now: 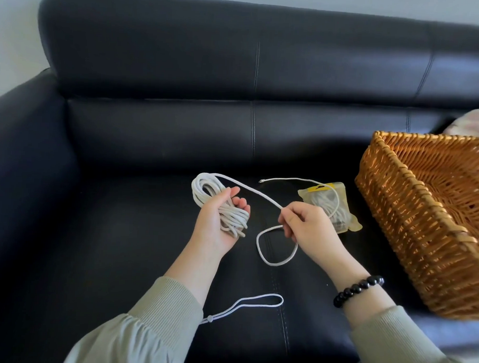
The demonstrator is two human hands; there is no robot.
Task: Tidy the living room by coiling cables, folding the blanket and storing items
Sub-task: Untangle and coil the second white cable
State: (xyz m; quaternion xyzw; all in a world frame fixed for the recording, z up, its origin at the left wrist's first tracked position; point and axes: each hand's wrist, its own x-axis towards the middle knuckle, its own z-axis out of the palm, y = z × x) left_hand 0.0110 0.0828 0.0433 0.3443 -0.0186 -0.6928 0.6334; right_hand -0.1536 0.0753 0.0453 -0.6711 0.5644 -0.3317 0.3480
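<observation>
Head view: both hands on the white cable [233, 217], over the sofa [153, 140].
Left hand [217, 232] palm up, grip curled round the coil; right hand [310, 227] grip pinches the loose strand; wicker basket [394, 214] near its right.

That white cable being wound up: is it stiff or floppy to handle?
Probably floppy: slack in the white cable droops in a loop below the right hand. Its coil would likely loosen if released, since only the left hand binds it. It seems light: a mere pinch lifts the strand.
</observation>
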